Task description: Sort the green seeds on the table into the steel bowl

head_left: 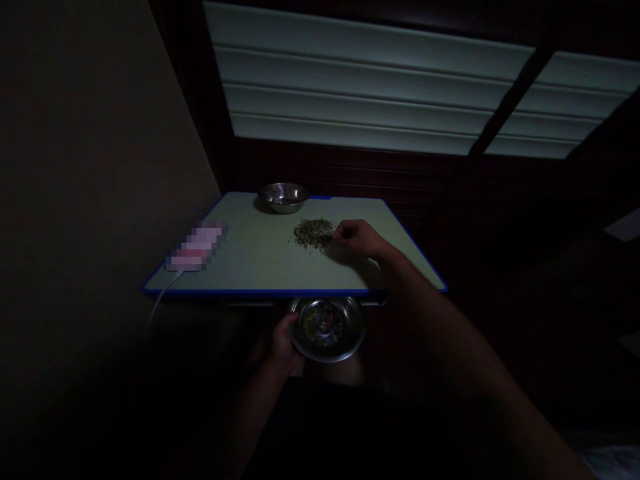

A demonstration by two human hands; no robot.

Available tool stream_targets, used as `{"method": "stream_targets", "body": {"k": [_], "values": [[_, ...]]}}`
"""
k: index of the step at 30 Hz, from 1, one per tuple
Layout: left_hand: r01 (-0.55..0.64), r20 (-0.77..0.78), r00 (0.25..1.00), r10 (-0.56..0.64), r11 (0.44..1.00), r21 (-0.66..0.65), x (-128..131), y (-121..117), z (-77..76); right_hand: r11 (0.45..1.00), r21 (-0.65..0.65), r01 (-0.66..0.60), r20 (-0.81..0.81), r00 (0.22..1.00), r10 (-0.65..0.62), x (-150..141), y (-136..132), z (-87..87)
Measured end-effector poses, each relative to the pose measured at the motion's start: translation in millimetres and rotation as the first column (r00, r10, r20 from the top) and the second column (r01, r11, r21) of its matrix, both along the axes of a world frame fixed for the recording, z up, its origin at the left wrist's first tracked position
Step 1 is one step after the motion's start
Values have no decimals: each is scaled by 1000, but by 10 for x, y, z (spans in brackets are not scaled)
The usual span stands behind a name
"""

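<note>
My left hand (285, 343) is closed on the rim of a shiny metal bowl (354, 337), held over my lap just below the table's front edge. Some small greenish bits and a reddish patch show inside it, too dark to name. On the pale table, my right hand (359, 238) has its fingers pinched together at the right side of a loose pile of small greenish-brown grains (313, 232). What the fingertips hold, if anything, is hidden; a faint pale shape lies just beneath them.
A second metal bowl (284, 198) stands at the back of the blue-edged table (250, 270). Toward the left lies a blurred pink, phone-like object (197, 248) with a white cable (161, 297) hanging over the edge. A wall rises at left, slatted panels (350, 87) behind.
</note>
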State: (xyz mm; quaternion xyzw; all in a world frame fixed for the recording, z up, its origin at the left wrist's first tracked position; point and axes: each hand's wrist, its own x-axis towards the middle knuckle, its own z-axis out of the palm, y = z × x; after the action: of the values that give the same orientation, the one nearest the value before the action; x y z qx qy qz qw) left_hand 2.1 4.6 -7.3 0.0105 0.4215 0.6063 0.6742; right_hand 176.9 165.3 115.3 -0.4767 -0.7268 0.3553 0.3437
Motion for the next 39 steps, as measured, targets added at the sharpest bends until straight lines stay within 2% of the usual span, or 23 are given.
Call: {"method": "stream_targets", "body": {"k": [3, 11, 15, 19, 26, 36, 39], "values": [[-2, -1, 1000, 2, 1000, -14, -11, -1, -14, 1000, 5, -10, 1, 1000, 10, 6, 54, -81], [7, 13, 1000, -7, 1000, -20, -23, -6, -14, 994, 62, 89, -19, 996, -88, 31, 11, -271], [6, 17, 1000, -6, 1000, -26, -19, -13, -3, 989, 80, 124, -74, 990, -118, 61, 36, -279], [-15, -37, 999, 14, 999, -42, -26, -24, 9, 959, 165, 228, -132, 969, -208, 93, 74, -276], [10, -7, 1000, -11, 999, -53, -30, -37, 45, 944, 234, 234, -56, 972, -227, 75, 83, -313], [4, 1, 1000, -4, 999, -43, -48, -28, -24, 960, 193, 205, 26, 977, -213, 63, 54, -319], [12, -15, 1000, -13, 999, -49, -43, -27, -27, 945, 222, 242, 61, 963, -261, 84, 86, -341]]}}
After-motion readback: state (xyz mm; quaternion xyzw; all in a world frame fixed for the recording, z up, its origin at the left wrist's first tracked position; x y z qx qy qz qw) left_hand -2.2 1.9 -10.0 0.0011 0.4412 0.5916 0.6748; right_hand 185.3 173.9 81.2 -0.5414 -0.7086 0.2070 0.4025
